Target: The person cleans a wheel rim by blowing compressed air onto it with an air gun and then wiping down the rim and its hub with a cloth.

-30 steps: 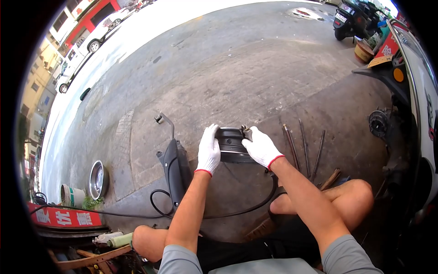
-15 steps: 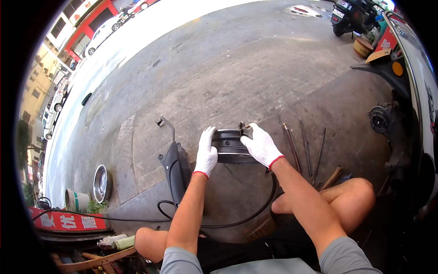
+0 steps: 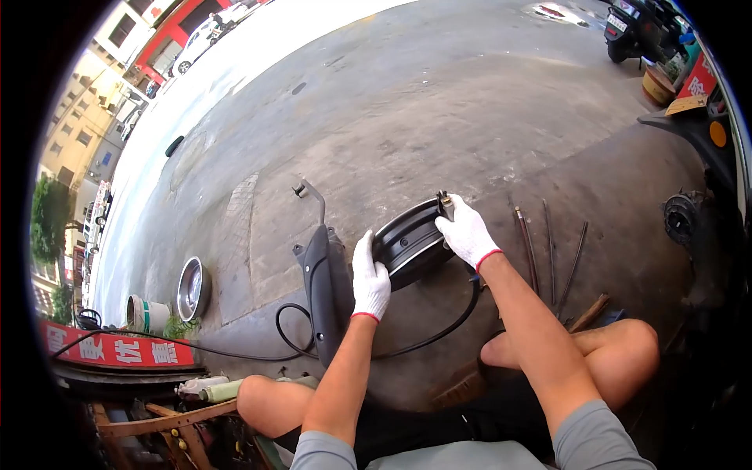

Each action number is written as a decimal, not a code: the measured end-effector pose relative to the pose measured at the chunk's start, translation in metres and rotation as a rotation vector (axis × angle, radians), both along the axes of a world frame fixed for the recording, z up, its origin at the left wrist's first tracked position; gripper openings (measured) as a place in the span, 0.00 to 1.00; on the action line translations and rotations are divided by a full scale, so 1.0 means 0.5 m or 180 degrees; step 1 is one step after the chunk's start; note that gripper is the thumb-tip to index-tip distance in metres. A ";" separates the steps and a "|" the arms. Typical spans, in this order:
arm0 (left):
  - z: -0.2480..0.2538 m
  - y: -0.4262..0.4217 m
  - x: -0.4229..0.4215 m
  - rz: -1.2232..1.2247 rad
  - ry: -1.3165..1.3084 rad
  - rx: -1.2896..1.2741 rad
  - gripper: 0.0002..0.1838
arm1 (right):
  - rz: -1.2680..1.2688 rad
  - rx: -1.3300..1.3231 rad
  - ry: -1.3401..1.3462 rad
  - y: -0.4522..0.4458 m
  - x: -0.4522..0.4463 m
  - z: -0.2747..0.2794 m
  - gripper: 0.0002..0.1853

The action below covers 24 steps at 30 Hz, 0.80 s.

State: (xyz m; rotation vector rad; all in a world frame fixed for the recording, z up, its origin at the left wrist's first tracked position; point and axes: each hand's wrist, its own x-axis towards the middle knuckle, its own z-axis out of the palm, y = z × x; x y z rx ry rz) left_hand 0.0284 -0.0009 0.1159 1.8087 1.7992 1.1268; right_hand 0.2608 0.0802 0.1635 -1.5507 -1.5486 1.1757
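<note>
A black wheel rim (image 3: 403, 241) is held up between my hands, its right side tilted higher than its left. My left hand (image 3: 370, 278), in a white knit glove with a red cuff, grips the rim's left end. At the other end, my right hand (image 3: 468, 233), gloved the same way, is closed on the rim. By its fingertips sits a small dark and brass-coloured metal piece (image 3: 446, 201); whether it is fixed to the rim cannot be told. A black hose (image 3: 442, 335) curves on the ground below. Left of the rim lies a dark grey scooter exhaust (image 3: 319, 282) with a bent pipe.
Several metal rods (image 3: 550, 251) and a wooden handle (image 3: 589, 312) lie to the right. A metal basin (image 3: 193, 290), a white bucket (image 3: 149, 315) and a red sign (image 3: 117, 348) are at left. A scooter (image 3: 638, 35) stands at the far right, beside a flower pot (image 3: 658, 84).
The rim has gone from level to tilted, its right end raised by my right hand while my left hand sits lower. The whole view has shifted slightly.
</note>
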 end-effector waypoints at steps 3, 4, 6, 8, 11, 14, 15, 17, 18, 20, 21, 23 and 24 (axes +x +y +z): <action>0.009 -0.003 0.025 0.0286 -0.0192 -0.0228 0.36 | 0.0016 0.0084 -0.0146 0.001 -0.006 0.004 0.27; 0.033 -0.005 0.044 0.0301 -0.0327 -0.0244 0.38 | 0.0030 0.0080 -0.0141 0.002 -0.009 0.010 0.27; 0.088 0.004 0.072 -0.0008 0.0486 -0.0456 0.50 | 0.0035 0.0125 -0.0072 0.006 -0.019 0.020 0.26; 0.111 0.032 0.085 0.0096 0.1169 -0.0631 0.52 | 0.0042 0.0079 -0.0099 0.011 -0.022 0.012 0.26; 0.080 0.072 0.028 -0.0555 0.1221 -0.0484 0.50 | -0.0006 0.0499 -0.0514 0.008 -0.015 0.027 0.26; 0.113 0.097 -0.011 -0.1211 0.1201 -0.0194 0.46 | -0.0047 0.0584 -0.0461 0.001 -0.009 0.074 0.25; 0.109 0.103 -0.023 -0.1284 0.1157 -0.0313 0.47 | 0.0032 0.0465 -0.0350 0.006 -0.011 0.074 0.27; 0.099 0.106 -0.038 -0.1264 0.1103 -0.0229 0.46 | 0.0182 0.0145 -0.0334 0.007 -0.013 0.072 0.29; 0.102 0.102 -0.036 -0.1232 0.1037 -0.0162 0.46 | 0.0350 -0.0188 -0.0322 0.004 -0.014 0.073 0.31; 0.097 0.084 -0.027 -0.1172 0.0739 -0.0218 0.44 | 0.0454 -0.0479 -0.0333 0.003 -0.017 0.072 0.36; 0.088 0.081 -0.026 -0.1151 0.0799 -0.0133 0.42 | 0.0388 -0.0708 -0.0247 -0.007 -0.015 0.086 0.36; 0.067 0.072 -0.025 -0.1009 0.0526 -0.0138 0.38 | 0.0367 -0.0993 -0.0068 -0.015 -0.010 0.084 0.35; 0.065 0.067 -0.023 -0.0904 0.0334 -0.0111 0.37 | 0.0368 -0.1026 -0.0073 -0.025 -0.008 0.082 0.35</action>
